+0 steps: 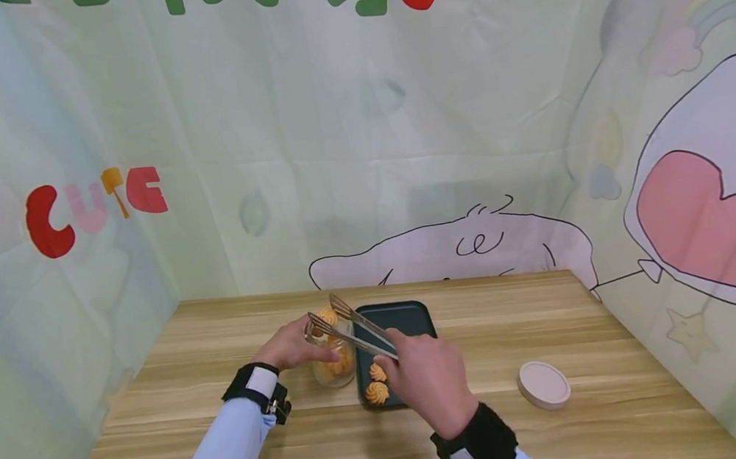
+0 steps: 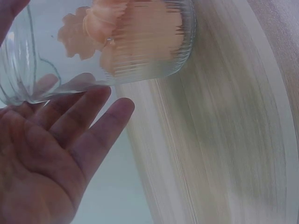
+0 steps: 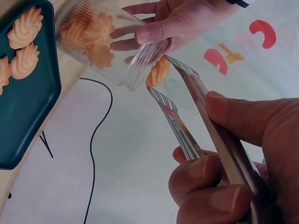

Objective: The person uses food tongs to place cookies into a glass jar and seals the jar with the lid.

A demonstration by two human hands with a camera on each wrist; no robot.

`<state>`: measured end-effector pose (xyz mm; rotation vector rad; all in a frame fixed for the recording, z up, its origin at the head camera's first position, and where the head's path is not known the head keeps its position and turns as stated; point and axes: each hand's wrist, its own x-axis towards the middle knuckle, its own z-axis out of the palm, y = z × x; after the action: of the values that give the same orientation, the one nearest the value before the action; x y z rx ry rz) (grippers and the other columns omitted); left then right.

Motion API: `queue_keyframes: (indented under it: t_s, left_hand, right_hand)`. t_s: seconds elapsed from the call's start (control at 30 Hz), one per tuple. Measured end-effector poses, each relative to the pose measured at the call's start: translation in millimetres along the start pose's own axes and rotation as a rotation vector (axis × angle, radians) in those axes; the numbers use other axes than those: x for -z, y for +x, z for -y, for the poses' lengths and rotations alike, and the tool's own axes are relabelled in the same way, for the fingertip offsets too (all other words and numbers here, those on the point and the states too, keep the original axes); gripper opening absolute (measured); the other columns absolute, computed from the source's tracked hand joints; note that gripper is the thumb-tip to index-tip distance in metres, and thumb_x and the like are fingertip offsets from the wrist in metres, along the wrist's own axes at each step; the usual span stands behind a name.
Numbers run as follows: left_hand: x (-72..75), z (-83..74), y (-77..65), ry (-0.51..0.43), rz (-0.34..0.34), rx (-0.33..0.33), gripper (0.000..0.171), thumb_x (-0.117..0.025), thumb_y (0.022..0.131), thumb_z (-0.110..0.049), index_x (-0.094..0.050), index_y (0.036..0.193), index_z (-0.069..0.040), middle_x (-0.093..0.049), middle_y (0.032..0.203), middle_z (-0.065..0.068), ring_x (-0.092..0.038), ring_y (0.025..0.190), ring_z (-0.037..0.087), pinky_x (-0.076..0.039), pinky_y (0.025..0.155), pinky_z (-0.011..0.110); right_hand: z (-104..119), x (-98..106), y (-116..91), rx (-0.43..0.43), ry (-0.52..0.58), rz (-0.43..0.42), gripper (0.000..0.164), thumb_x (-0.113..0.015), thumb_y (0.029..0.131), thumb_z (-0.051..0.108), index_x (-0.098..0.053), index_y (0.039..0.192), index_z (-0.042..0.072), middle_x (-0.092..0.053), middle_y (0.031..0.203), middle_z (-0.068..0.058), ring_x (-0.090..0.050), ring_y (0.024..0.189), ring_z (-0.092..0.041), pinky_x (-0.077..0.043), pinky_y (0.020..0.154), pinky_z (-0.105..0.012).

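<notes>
My left hand grips a clear ribbed glass jar near its mouth, thumb on one side and fingers on the other. Swirled butter cookies lie inside the jar. With curled fingers and thumb, my right hand holds metal tongs. Between the tong tips a single cookie is held, close by the jar's mouth. Just right of the jar is a dark green tray, partly covered by the right hand, with several cookies on it.
A round pale lid lies to the right on the wooden table. Behind the table's far edge hangs a printed cloth backdrop, which also runs along both sides.
</notes>
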<state>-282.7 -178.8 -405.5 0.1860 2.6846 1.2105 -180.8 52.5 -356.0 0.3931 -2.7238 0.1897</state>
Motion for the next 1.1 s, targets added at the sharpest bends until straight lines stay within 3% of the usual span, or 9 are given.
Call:
queue_keyframes:
  t_s: [0.2,0.37,0.67,1.1]
  left_hand:
    - [0.5,-0.3,-0.8,-0.003,0.003,-0.001,0.077,-0.089,0.070,-0.032,-0.054,0.135,-0.012,-0.056,0.141,0.016,-0.048,0.133,0.037,-0.037,0.110,0.058]
    - [0.6,-0.5,-0.5,-0.016,0.013,-0.008,0.080,-0.088,0.070,-0.032,-0.052,0.140,-0.016,-0.055,0.143,0.013,-0.046,0.135,0.036,-0.036,0.110,0.059]
    - [2.1,-1.8,-1.6,-0.002,0.018,-0.002,0.082,-0.089,0.069,-0.032,-0.051,0.139,-0.010,-0.067,0.119,0.008,-0.058,0.115,0.027,-0.042,0.105,0.054]
    - [2.8,-2.5,-2.1,-0.005,0.019,-0.013,0.083,-0.089,0.069,-0.032,-0.051,0.139,-0.009,-0.065,0.124,0.012,-0.057,0.115,0.027,-0.041,0.106,0.054]
  right_hand:
    - [0.8,-0.4,0.8,-0.004,0.037,0.025,0.042,-0.069,0.088,0.046,-0.069,0.117,0.014,-0.034,0.049,0.007,-0.027,0.040,-0.009,-0.017,0.039,-0.021]
    - [-2.7,1.3,0.4,-0.026,0.062,-0.004,0.042,-0.071,0.088,0.043,-0.069,0.117,0.013,-0.040,0.049,0.005,-0.032,0.040,-0.010,-0.021,0.037,-0.022]
    - [-10.4,5.3,0.1,-0.062,0.105,-0.004,0.043,-0.070,0.088,0.041,-0.068,0.120,0.011,-0.040,0.050,0.005,-0.033,0.040,-0.010,-0.022,0.037,-0.022]
    - [-21.6,7.1,1.5,-0.124,0.149,0.014,0.044,-0.070,0.089,0.039,-0.067,0.122,0.010,-0.049,0.056,0.002,-0.040,0.045,-0.012,-0.026,0.039,-0.025]
